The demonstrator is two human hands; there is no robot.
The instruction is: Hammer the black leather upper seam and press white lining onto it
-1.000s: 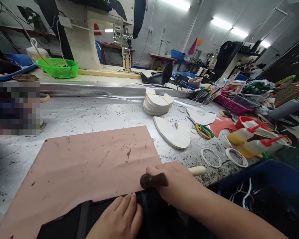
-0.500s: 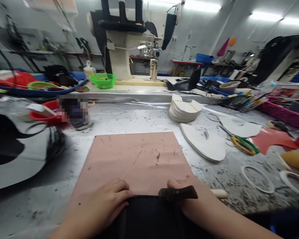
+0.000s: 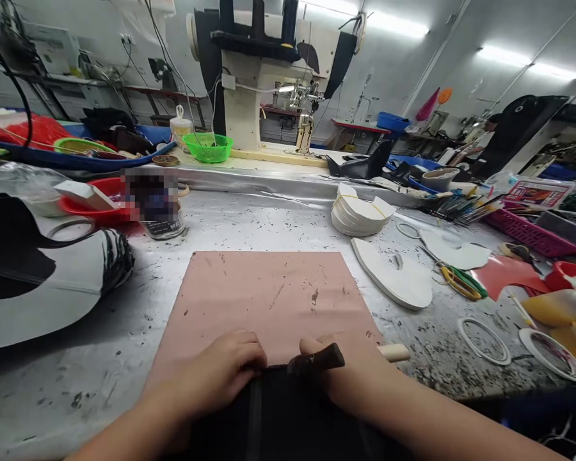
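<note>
A piece of black material (image 3: 292,416) comes over the near edge of a pink mat (image 3: 264,288), its far edge lying on the mat. My left hand (image 3: 230,368), fingers curled, grips that edge at its left corner. In my right hand (image 3: 345,378) is a hammer (image 3: 317,362), held with its dark head over the right part of the black edge. The pale end of its handle sticks out beyond my wrist. My right fingers are mostly hidden behind the head and hand.
White curved pieces (image 3: 393,275) and a banded stack (image 3: 360,211) lie right of the mat. Farther right are scissors (image 3: 463,282) and tape rings (image 3: 484,341). Black-and-white pieces (image 3: 77,282) are piled at left, near a can (image 3: 166,224). A sewing machine (image 3: 242,109) stands behind.
The hammer and my right hand have moved left along the black edge, closer to my left hand. My left hand still grips the corner. The camera view has shifted slightly.
</note>
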